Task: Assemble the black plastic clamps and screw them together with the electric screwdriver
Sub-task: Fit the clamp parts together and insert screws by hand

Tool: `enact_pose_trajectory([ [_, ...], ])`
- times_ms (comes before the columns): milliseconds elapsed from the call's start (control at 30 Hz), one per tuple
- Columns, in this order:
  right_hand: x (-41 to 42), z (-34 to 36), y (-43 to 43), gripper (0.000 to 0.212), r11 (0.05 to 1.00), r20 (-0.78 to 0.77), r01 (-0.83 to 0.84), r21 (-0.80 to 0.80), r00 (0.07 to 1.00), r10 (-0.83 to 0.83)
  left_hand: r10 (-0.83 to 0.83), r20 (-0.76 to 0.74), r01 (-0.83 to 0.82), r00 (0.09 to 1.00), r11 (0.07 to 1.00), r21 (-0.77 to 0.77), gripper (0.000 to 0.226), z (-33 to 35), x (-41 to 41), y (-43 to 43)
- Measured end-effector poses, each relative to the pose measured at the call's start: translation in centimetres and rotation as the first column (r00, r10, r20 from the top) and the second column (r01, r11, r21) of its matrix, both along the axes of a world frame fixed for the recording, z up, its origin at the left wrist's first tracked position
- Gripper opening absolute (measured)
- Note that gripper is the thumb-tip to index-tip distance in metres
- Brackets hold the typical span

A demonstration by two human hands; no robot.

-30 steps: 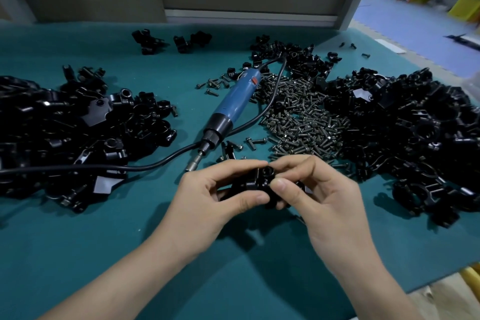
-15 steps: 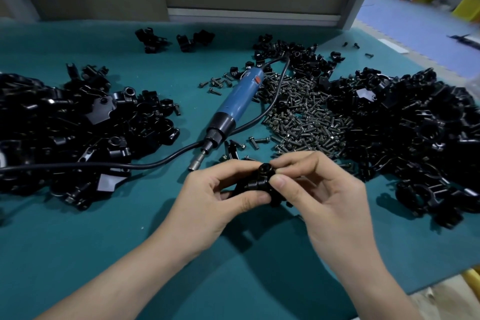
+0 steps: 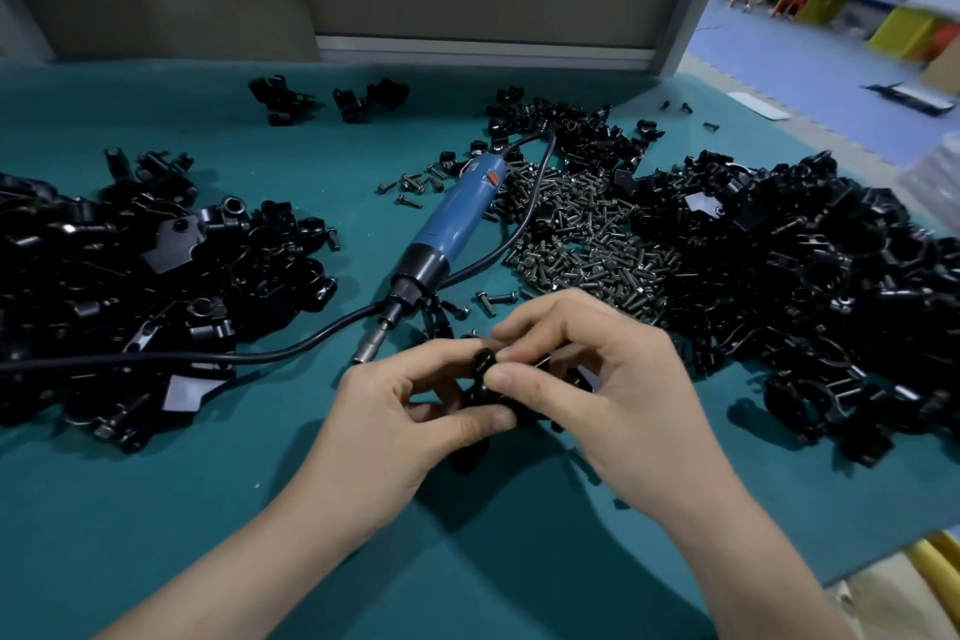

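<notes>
While both hands worked near the table's front edge, the left hand and right hand each pinched one black clamp between curled fingers and thumb. It looked light, stiff and slick (best held by its flat sides). An electric screwdriver lay just beyond, untouched, beside loose screws.

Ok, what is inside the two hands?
A black clamp, pinched by the left hand and the right hand. They cover most of it, so any screw in it cannot be seen.
</notes>
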State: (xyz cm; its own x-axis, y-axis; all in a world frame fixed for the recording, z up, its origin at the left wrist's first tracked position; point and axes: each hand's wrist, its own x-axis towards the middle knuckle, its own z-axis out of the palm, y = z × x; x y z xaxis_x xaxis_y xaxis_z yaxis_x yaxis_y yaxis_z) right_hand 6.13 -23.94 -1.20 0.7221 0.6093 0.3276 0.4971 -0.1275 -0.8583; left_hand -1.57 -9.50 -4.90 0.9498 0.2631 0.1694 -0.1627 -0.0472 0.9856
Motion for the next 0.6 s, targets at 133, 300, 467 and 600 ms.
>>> enact_pose_trajectory([
  [133,0.3,-0.1,0.4,0.009,0.993,0.092,-0.050,-0.107,0.994,0.060,-0.044,-0.027,0.044,0.999,0.999,0.006,0.040,-0.3,-0.1,0.0],
  [300,0.4,-0.1,0.4,0.009,0.985,0.066,-0.059,-0.160,0.995,0.070,-0.036,-0.051,0.035,0.998,0.999,-0.010,0.035,-0.6,-0.1,0.1],
  [467,3.9,1.7,-0.5,0.008,0.984,0.128,0.093,-0.149,0.989,-0.074,0.081,-0.037,-0.081,0.996,0.997,0.002,0.040,-0.5,0.1,0.4],
  [600,11.9,2.1,0.5,0.024,0.815,0.314,0.430,-0.388,0.893,-0.322,0.143,-0.062,-0.144,0.988,0.989,-0.020,0.038,-0.6,0.2,0.7],
])
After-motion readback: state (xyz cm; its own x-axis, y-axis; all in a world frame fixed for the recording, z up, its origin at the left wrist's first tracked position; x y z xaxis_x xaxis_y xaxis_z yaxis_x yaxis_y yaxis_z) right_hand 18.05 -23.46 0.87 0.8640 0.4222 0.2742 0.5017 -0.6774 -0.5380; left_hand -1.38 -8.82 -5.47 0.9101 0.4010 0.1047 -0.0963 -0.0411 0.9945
